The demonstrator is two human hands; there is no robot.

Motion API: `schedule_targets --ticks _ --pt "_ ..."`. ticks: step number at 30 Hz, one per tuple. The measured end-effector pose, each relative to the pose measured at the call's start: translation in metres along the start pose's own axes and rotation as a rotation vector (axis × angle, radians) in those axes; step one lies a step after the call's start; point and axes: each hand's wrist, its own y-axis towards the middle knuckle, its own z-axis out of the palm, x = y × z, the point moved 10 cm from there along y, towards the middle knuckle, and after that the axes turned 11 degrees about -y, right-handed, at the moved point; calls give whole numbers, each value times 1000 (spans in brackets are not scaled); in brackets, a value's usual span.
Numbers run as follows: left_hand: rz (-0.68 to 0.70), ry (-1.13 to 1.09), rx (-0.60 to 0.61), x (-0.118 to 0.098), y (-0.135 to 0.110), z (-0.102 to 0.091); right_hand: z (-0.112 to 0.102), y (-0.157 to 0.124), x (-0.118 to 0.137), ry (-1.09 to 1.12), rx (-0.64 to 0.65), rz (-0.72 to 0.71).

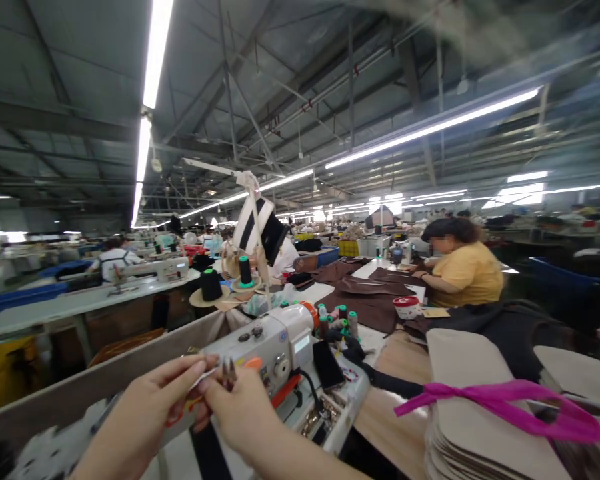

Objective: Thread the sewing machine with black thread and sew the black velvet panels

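My left hand [155, 397] and my right hand [243, 407] are close together in front of a white sewing machine [260, 350]. The left fingers pinch near a thin whitish piece [199, 380], too small to name. In my right hand are snips [229, 369], their two dark pointed tips showing above the fingers. Red-orange and yellow parts show between and below the hands; I cannot tell what they belong to. Under the right wrist, a black strip [209, 447] lies across the pale work surface.
A stack of beige panels [473, 373] with a magenta ribbon [505, 403] stands at right. Thread spools [337, 320], a dark phone [329, 365] and a tray of metal parts [320, 420] lie around the machine. A person in yellow [467, 270] works beyond brown fabric [365, 300].
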Motion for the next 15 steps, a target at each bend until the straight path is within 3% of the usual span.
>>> schedule_targets --ticks 6,10,15 --pt "89 -264 143 -1 -4 1 -7 -16 -17 -174 4 25" --pt "100 -302 160 -1 -7 -5 1 -28 -33 -187 144 127" --pt "111 -294 162 -6 -14 -6 0 -38 -15 -609 138 -52"
